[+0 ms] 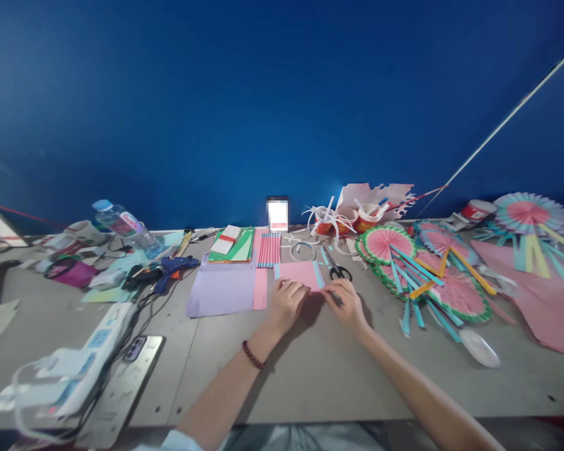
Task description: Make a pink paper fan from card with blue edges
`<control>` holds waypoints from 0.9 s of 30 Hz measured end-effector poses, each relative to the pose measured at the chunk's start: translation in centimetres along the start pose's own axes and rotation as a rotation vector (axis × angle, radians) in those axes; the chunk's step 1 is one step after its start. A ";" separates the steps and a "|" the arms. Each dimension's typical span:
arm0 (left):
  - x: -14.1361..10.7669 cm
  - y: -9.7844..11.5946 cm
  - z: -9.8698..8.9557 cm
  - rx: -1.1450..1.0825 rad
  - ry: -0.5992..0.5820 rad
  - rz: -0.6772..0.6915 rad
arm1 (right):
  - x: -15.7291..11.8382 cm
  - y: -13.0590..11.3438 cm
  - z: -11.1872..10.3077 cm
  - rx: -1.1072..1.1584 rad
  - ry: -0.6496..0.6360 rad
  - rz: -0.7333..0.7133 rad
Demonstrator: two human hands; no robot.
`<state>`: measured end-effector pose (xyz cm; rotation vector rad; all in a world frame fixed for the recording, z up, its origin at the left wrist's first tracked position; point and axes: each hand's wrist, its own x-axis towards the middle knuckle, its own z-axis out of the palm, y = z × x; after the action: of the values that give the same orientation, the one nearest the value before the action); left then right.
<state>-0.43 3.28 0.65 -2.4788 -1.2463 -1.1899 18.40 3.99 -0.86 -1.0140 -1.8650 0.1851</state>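
Note:
A pink paper (300, 273) with pale blue side edges lies on the grey table (244, 376). My left hand (288, 304), a beaded bracelet at its wrist, has curled fingers on the paper's near left edge. At the near right corner, my right hand (346, 303) pinches the paper's edge. Black-handled scissors (340, 272) lie just beyond my right hand. Left of the paper are a lilac sheet (223, 291) and pink and blue folded strips (268, 250).
A power strip (96, 357) and a phone (122, 388) lie at the left, near a blue glue gun (173, 269) and a tilted bottle (129, 228). Pleated paper fans (387, 244) and a white spoon-like object (479, 348) are on the right. Paper cups (369, 219) stand behind.

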 end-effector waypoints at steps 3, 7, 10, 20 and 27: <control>0.0 0.0 0.0 -0.005 0.006 0.008 | 0.1 -0.2 -0.1 0.004 -0.001 -0.006; -0.2 0.0 0.1 0.017 0.042 0.040 | 0.4 -0.9 -0.4 0.005 0.004 -0.028; -0.3 0.0 0.1 0.024 0.070 0.068 | 0.6 -1.3 -0.6 0.002 0.001 -0.048; 0.0 0.4 0.0 0.030 0.036 0.063 | 0.4 -1.0 -0.4 0.027 -0.009 -0.085; -0.1 -0.1 0.0 -0.002 0.063 -0.041 | 0.2 -0.8 -0.4 0.008 0.025 -0.027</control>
<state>-0.55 3.24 0.54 -2.4085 -1.2866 -1.2692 18.22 3.50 -0.04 -0.9804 -1.8529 0.1634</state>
